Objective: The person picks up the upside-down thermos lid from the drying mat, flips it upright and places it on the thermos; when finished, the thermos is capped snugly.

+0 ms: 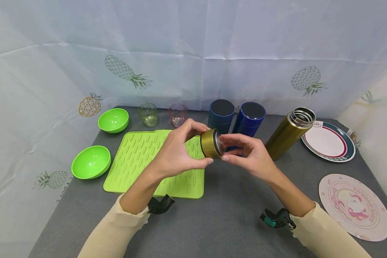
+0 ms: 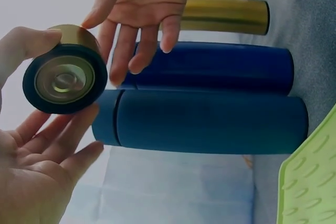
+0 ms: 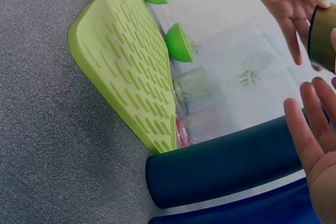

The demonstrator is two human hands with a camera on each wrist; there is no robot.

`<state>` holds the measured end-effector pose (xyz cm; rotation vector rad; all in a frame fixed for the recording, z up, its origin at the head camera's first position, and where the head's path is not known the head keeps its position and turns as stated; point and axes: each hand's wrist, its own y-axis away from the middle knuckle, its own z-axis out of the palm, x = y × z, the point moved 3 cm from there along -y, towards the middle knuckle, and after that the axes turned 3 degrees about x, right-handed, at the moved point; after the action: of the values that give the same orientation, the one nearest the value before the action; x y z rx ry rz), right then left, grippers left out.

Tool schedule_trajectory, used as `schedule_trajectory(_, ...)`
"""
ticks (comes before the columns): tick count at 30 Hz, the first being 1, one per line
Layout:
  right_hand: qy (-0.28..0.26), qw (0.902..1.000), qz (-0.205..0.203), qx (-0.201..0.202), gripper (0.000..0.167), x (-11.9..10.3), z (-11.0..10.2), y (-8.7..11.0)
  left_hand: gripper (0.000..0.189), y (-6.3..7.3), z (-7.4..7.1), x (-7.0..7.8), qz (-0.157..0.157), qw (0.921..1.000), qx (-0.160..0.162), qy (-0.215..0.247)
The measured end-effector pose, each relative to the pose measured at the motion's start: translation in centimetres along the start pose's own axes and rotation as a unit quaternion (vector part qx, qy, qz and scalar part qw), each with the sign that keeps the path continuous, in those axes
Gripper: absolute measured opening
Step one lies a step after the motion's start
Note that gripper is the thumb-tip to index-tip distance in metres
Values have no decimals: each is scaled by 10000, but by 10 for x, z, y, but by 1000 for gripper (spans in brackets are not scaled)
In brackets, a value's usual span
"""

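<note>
My left hand holds a gold bottle lid with dark rims between thumb and fingers, above the table. The lid lies on its side, one end toward my right hand. My right thumb and index fingertips are at that end's edge, the other fingers fairly straight. The left wrist view shows the lid's round underside, with a dark ring and a shiny centre. Behind my right hand stands the gold bottle, its steel mouth uncovered.
Two capped blue bottles stand behind the hands. A green ridged mat lies left, with two green bowls beyond it. Two glasses are behind. Right are a rimmed plate and a pink round mat.
</note>
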<state>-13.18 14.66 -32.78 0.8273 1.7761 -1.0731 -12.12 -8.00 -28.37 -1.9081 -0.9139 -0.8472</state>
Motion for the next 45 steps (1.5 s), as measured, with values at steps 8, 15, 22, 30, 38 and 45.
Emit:
schedule_trajectory(8,-157,9998,-88,-25,53,0,-1,1,71,0,1,-2,-25,9999,-99,-95)
schedule_trajectory(15,-400,9989,-250,-44,53,-1,-2,1,64,-1,3,0,235,9984,-120,-497)
schedule_trajectory(22,-753,9963,-398,-108,52,-1,-2,0,63,-2,4,1,267,9989,5,-374)
schedule_trajectory(30,-1095,9929,-430,-150,54,-2,-4,1,66,-2,2,-1,143,9985,25,-527)
schedule_trajectory(38,-1068,9933,-439,-35,54,-3,-4,1,63,-1,0,1,279,9983,142,-494)
schedule_trajectory(45,-811,9955,-476,128,52,-5,-5,2,59,-1,7,0,177,9996,85,-203)
